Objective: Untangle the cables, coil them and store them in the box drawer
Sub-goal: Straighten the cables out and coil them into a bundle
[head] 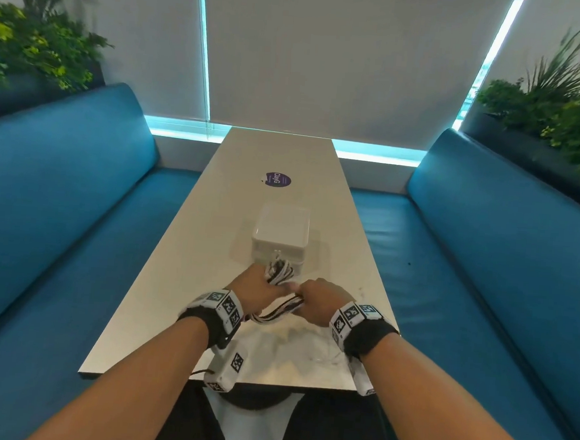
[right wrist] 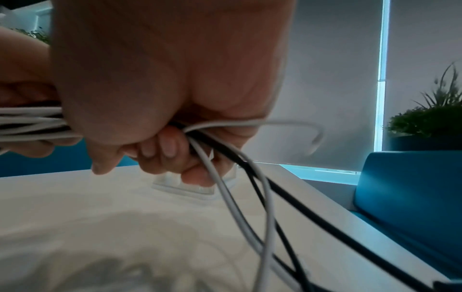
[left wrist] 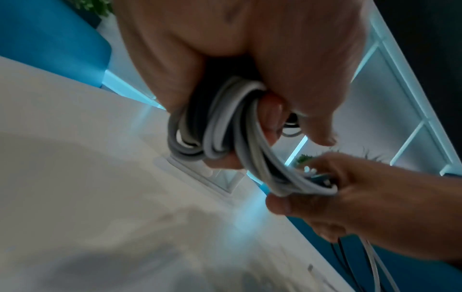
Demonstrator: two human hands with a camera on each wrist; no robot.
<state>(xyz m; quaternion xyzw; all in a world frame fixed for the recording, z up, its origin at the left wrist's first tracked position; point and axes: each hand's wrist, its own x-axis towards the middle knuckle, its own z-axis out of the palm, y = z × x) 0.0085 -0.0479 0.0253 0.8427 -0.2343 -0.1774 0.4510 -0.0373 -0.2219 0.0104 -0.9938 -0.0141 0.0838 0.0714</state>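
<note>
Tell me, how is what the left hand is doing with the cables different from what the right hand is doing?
The left hand grips a wound bunch of cables; the right hand grips straighter strands, with loose ends hanging below it. The left hand sits nearer the white box than the right hand. Both are curled round the same white and black cables above the table.

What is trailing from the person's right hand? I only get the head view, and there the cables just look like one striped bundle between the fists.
Observer: From the right hand, loose white and black cables hang down toward the table.
Operator: And the left hand?
Observer: The left hand grips several loops of grey-white cable, its fingers curled through them.
Operator: Is the box open?
Observer: The wrist views show only a low corner of the white box; I cannot tell.
</note>
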